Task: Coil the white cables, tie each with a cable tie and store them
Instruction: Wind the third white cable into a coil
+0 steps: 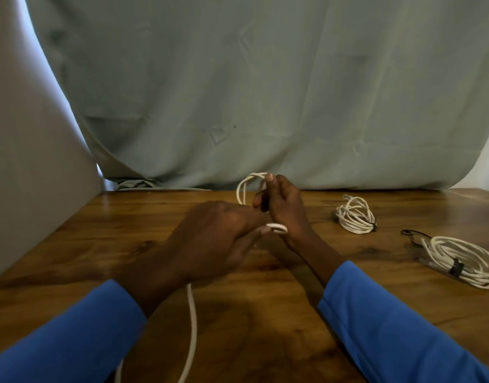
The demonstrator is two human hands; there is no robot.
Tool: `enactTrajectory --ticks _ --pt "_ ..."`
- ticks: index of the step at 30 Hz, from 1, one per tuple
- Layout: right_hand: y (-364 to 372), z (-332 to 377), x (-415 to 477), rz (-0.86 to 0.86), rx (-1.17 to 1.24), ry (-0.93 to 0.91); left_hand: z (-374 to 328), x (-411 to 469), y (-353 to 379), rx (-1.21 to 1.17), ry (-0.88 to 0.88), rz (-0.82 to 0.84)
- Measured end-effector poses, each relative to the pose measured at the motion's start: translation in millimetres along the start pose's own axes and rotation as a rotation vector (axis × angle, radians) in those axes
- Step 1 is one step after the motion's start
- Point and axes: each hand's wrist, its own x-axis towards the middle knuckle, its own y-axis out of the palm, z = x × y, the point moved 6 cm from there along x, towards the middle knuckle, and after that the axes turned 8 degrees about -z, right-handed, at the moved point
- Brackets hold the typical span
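From the head view, the right hand [282,208] pinches the first loops of a white cable [247,189] above the middle of the tabletop [307,286], toward its far edge. The left hand [213,239] is closed on the strand and feeds it; the loose tail [193,322] runs back over the near edge. Keeping each turn the same size and stacked flat should help. Two tied coils, one smaller [355,215] and one larger [463,261], lie by the right edge, clear of the work.
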Motion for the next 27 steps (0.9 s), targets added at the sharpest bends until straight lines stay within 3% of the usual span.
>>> enactTrajectory --ticks 4,6,8,11,15,27 --pt "23 1 -14 0.215 0.219 0.157 41 -8 -12 -0.226 -0.289 -0.342" --pt "36 -3 -20 0.281 0.288 0.200 60 -15 -7 -0.258 -0.417 -0.415" --pt "44 -6 -25 0.298 0.285 0.237 68 -19 -2 -0.173 -0.436 -0.408" --pt "47 -7 -28 0.313 0.198 0.193 68 -19 -1 -0.124 -0.364 -0.322" --pt "43 -13 -29 0.187 0.174 0.260 67 -14 -14 -0.073 -0.292 -0.195" --pt "23 -39 -19 -0.217 0.576 0.669 41 -18 17 0.263 -0.214 0.397"
